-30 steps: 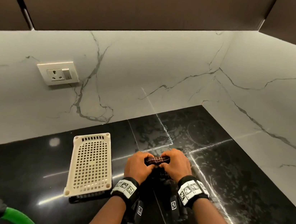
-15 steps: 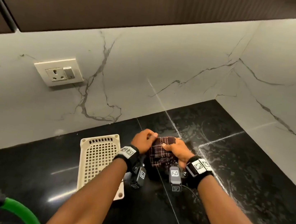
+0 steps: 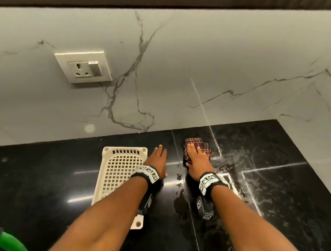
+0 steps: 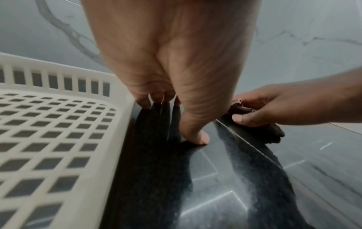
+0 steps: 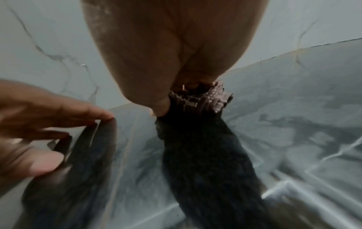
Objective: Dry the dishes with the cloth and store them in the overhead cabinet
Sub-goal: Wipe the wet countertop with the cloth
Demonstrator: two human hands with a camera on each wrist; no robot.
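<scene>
I see a glossy black surface (image 3: pixel 276 203) carrying a cream slotted tray (image 3: pixel 118 171); a checked cloth (image 3: pixel 198 146) lies just right of the tray, nearer the wall, beside wet smears.

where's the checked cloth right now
In the head view, the checked cloth lies on the black countertop near the marble wall, under the right hand, right of the white basket.
</scene>
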